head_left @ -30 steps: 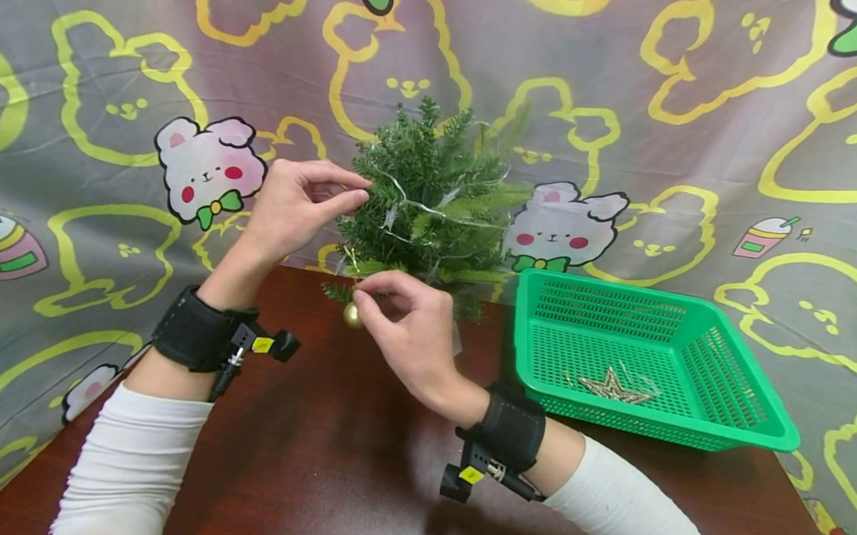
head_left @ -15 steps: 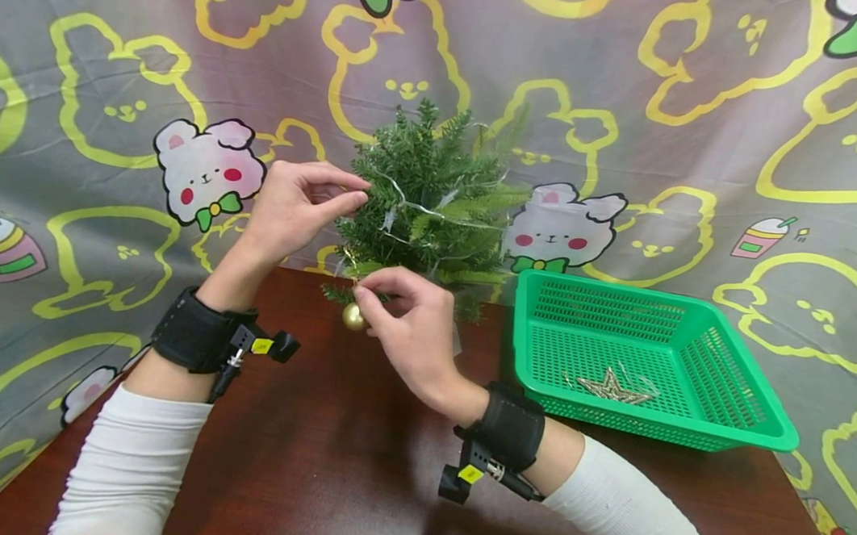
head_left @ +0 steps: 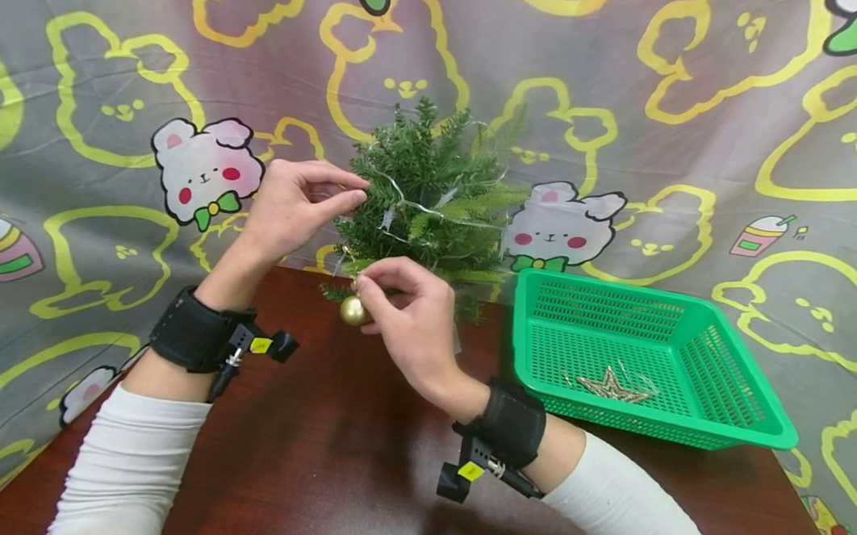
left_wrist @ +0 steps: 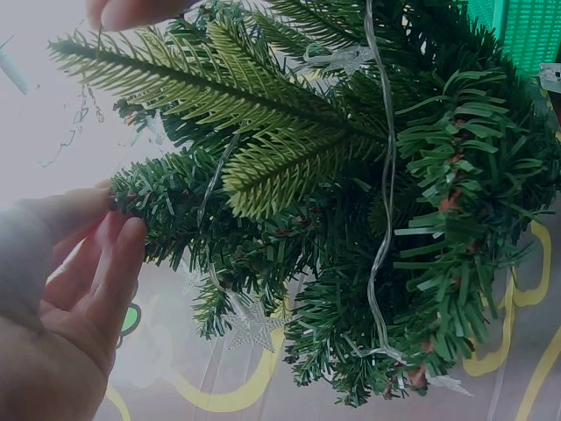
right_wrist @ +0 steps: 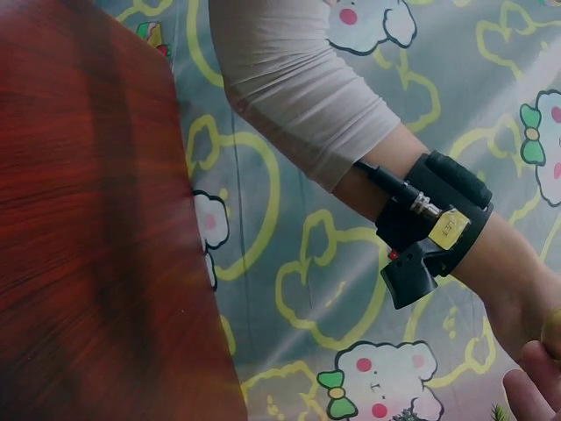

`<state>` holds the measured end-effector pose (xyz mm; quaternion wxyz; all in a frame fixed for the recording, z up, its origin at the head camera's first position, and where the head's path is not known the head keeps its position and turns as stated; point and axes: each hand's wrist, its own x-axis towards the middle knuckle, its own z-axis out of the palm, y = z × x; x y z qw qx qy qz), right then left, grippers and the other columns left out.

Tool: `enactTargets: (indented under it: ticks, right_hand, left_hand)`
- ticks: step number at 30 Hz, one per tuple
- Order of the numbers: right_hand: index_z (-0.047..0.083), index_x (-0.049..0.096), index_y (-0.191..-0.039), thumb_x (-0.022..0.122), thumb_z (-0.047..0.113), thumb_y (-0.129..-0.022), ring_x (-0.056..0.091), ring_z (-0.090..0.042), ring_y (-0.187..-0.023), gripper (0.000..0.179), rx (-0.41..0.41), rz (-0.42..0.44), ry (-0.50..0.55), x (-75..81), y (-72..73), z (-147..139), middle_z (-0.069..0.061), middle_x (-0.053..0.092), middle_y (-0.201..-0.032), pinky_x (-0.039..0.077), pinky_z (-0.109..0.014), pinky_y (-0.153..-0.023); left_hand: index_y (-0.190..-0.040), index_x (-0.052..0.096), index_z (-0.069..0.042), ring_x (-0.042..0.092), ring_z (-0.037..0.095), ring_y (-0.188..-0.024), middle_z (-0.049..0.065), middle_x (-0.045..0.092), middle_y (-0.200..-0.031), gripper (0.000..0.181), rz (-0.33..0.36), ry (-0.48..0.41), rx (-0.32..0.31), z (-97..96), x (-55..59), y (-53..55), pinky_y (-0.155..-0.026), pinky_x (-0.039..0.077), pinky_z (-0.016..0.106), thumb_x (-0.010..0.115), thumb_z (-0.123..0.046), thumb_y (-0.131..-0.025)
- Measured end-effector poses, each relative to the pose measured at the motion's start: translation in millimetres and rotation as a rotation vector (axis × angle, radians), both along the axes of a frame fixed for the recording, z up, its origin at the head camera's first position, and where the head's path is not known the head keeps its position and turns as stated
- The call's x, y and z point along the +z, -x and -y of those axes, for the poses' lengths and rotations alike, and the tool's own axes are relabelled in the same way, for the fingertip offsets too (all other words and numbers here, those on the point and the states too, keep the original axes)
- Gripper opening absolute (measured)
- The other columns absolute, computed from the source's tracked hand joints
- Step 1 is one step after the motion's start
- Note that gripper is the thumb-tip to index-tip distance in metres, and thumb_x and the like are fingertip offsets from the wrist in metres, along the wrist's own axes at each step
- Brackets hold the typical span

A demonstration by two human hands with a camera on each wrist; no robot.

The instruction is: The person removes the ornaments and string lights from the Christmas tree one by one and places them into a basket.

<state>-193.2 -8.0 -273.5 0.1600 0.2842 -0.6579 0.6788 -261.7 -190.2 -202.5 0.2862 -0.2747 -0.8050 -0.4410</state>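
A small green artificial Christmas tree, wound with a clear wire of star lights, stands at the table's back. At its left side, my left hand pinches a branch tip between thumb and fingers; the left wrist view shows this dark green branch up close. Lower down, my right hand pinches the thin gold cord above a gold ball ornament. The ball hangs in front of a low branch, and the cord's upper part is hard to make out. The right wrist view catches only some right fingertips.
Right of the tree, a green plastic basket holds a glittery gold star ornament and some thin clear and gold pieces. A reddish-brown table lies beneath. Behind it hangs a grey curtain with cartoon prints.
My right hand has risen slightly, and the gold ball has come up a little with it over the last half second. The left hand keeps its pinch on the branch.
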Motion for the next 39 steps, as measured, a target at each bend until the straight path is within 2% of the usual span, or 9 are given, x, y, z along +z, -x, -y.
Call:
enactTargets:
  ticks: [4,11,15,17,23,30,39]
  right_hand:
    - [0.001,0.07,-0.095,0.068,0.007,-0.091,0.072,-0.018,-0.065,0.007,0.006,0.021,0.011,1.7,0.7,0,-0.019,0.073,-0.088,0.06,-0.036,-0.052]
    - [0.0,0.069,-0.095,0.066,0.005,-0.091,0.07,-0.013,-0.063,0.008,0.022,0.041,0.039,3.8,-0.3,0,-0.021,0.072,-0.089,0.06,-0.037,-0.052]
    - [-0.001,0.069,-0.096,0.066,0.006,-0.092,0.069,-0.011,-0.063,0.008,0.03,0.04,0.045,4.0,-0.2,0,-0.022,0.072,-0.089,0.06,-0.038,-0.052]
    - [0.0,0.07,-0.096,0.066,0.006,-0.092,0.069,-0.011,-0.064,0.009,0.033,0.036,0.041,4.3,-0.2,0,-0.021,0.072,-0.09,0.06,-0.038,-0.052]
    - [-0.001,0.072,-0.096,0.068,0.007,-0.091,0.07,-0.012,-0.065,0.01,0.032,0.027,0.026,7.0,-1.4,0,-0.019,0.073,-0.088,0.061,-0.037,-0.053]
    - [-0.001,0.074,-0.098,0.07,0.009,-0.09,0.072,-0.012,-0.067,0.013,0.023,0.028,0.006,10.1,-2.6,1,-0.019,0.075,-0.089,0.061,-0.036,-0.055]
    - [0.003,0.075,-0.096,0.07,0.01,-0.091,0.072,-0.024,-0.06,0.01,0.016,0.011,-0.017,13.7,-3.1,3,-0.016,0.075,-0.087,0.061,-0.035,-0.053]
  left_hand:
    - [-0.102,0.078,-0.006,0.071,0.001,-0.07,-0.014,0.073,-0.085,0.016,0.007,-0.002,-0.003,-0.2,0.4,-0.8,-0.059,0.054,0.016,0.073,-0.014,-0.09]
    - [-0.104,0.078,-0.006,0.071,0.0,-0.07,0.008,0.076,-0.092,0.016,0.019,-0.006,0.002,-1.9,2.0,-3.4,-0.059,0.053,0.014,0.073,-0.013,-0.09]
    - [-0.103,0.078,-0.006,0.071,0.0,-0.07,0.009,0.076,-0.091,0.016,0.016,-0.005,0.002,-1.9,2.1,-3.5,-0.059,0.053,0.014,0.073,-0.013,-0.09]
    - [-0.102,0.079,-0.007,0.071,0.0,-0.07,0.007,0.076,-0.09,0.015,0.012,-0.004,0.001,-1.3,1.6,-2.9,-0.059,0.053,0.015,0.073,-0.014,-0.09]
    - [-0.102,0.079,-0.007,0.071,0.0,-0.07,-0.013,0.073,-0.086,0.015,0.008,-0.004,-0.006,0.0,0.4,-2.0,-0.058,0.054,0.016,0.073,-0.015,-0.09]
    - [-0.102,0.079,-0.006,0.07,-0.001,-0.07,-0.015,0.072,-0.085,0.015,0.001,0.0,-0.009,-0.1,0.6,-1.4,-0.058,0.053,0.015,0.073,-0.014,-0.09]
    - [-0.101,0.079,-0.006,0.071,0.0,-0.07,0.005,0.075,-0.088,0.014,0.007,-0.012,-0.015,-2.0,2.3,-4.2,-0.058,0.053,0.014,0.073,-0.013,-0.09]
